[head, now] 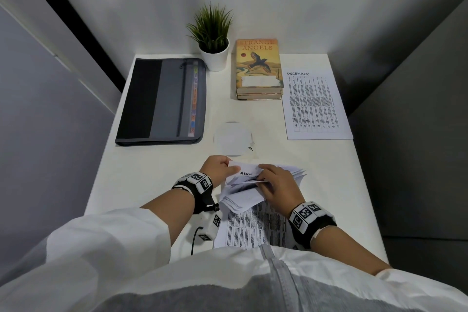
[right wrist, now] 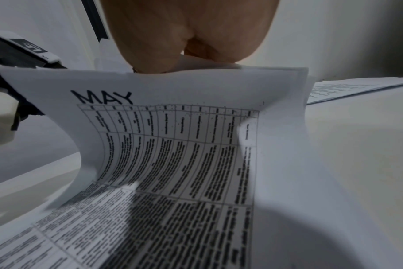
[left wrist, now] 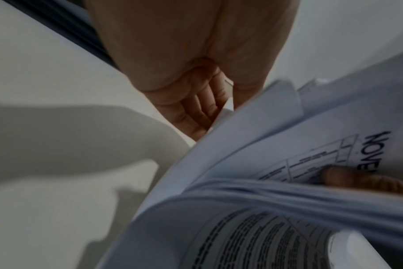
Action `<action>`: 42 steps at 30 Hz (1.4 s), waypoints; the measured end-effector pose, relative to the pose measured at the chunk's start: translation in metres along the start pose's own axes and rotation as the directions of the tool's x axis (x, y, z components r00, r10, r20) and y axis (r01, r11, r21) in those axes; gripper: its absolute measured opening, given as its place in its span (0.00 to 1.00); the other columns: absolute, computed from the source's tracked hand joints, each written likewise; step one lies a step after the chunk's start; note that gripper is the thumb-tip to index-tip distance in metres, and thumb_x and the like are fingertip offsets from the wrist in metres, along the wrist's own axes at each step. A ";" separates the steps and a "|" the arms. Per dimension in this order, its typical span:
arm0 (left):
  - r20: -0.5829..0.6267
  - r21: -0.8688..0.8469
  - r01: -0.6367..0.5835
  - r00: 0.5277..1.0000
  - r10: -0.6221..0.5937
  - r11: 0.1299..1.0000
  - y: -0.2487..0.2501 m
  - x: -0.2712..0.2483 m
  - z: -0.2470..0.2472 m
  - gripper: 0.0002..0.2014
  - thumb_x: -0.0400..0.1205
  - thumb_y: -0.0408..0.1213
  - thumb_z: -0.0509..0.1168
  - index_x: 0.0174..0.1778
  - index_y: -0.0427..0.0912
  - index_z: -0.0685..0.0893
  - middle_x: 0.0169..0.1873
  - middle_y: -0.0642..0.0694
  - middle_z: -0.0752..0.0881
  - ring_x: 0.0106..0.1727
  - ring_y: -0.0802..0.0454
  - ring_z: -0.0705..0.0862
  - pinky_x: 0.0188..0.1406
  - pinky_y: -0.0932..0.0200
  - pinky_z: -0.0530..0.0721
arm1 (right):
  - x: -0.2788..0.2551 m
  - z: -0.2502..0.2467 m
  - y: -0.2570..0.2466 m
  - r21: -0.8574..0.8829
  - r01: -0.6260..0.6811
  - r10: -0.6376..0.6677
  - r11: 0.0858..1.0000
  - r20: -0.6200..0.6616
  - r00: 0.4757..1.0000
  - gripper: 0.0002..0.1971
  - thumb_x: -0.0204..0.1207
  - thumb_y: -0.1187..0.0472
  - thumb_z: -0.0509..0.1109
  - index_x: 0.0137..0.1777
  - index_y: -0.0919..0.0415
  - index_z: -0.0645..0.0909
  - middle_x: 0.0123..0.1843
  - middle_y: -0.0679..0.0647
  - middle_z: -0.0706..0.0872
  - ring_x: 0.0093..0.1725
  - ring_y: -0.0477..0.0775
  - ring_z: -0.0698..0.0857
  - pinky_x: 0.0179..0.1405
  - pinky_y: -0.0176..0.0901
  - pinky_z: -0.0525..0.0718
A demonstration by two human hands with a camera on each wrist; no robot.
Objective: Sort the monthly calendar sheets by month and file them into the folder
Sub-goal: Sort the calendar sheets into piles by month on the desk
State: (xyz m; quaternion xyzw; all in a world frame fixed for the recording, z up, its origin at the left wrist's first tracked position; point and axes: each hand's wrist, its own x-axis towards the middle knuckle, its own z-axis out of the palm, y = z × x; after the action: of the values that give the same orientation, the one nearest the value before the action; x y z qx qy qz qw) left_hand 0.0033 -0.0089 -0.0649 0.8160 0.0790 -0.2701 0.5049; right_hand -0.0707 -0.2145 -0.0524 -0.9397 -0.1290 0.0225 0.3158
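Gripping sheets (head: 243, 195), headings away: both hands.

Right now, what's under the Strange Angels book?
A second book lies directly under the Strange Angels book, with only its page edge and cover rim showing; its title is covered. Both rest on the white desk.

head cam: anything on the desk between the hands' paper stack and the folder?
Nothing: in the head view, only bare white desk lies between the stack of calendar sheets and the closed grey folder.
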 end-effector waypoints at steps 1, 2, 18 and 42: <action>0.013 -0.022 0.000 1.000 0.000 1.000 0.000 -0.001 0.000 0.06 0.76 0.36 0.76 0.37 0.39 0.87 0.28 0.49 0.84 0.30 0.56 0.79 0.33 0.66 0.76 | 0.000 0.001 0.000 -0.011 0.000 0.000 1.000 0.007 1.000 0.04 0.72 0.63 0.74 0.45 0.59 0.83 0.55 0.54 0.87 0.51 0.60 0.83 0.51 0.51 0.79; 0.019 -0.033 0.004 1.000 -0.003 0.999 0.000 -0.001 0.001 0.07 0.75 0.37 0.77 0.39 0.38 0.87 0.30 0.47 0.84 0.31 0.54 0.79 0.35 0.65 0.76 | 0.000 0.001 -0.001 -0.018 0.002 -0.002 1.000 0.012 1.000 0.04 0.72 0.62 0.74 0.45 0.59 0.83 0.51 0.53 0.87 0.49 0.60 0.82 0.48 0.51 0.78; 0.006 -0.013 0.008 1.000 -0.007 1.000 0.000 0.002 0.000 0.09 0.73 0.37 0.78 0.34 0.39 0.86 0.26 0.47 0.81 0.27 0.55 0.76 0.33 0.63 0.76 | 0.000 0.001 0.001 -0.013 0.014 -0.015 1.000 -0.015 1.000 0.04 0.72 0.63 0.75 0.44 0.59 0.83 0.49 0.53 0.85 0.48 0.58 0.81 0.47 0.46 0.76; -0.006 0.159 -0.115 0.993 0.118 0.980 0.003 0.000 -0.004 0.16 0.69 0.45 0.81 0.50 0.58 0.86 0.52 0.49 0.76 0.48 0.56 0.77 0.56 0.60 0.75 | 0.001 -0.003 0.000 -0.032 -0.030 0.031 0.999 0.031 0.999 0.02 0.75 0.61 0.72 0.45 0.58 0.82 0.44 0.50 0.84 0.45 0.54 0.81 0.45 0.43 0.69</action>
State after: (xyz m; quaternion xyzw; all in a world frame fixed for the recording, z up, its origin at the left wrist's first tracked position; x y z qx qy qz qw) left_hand 0.0067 -0.0070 -0.0610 0.8589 0.0132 -0.2391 0.4527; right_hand -0.0688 -0.2162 -0.0500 -0.9459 -0.1200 0.0398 0.2988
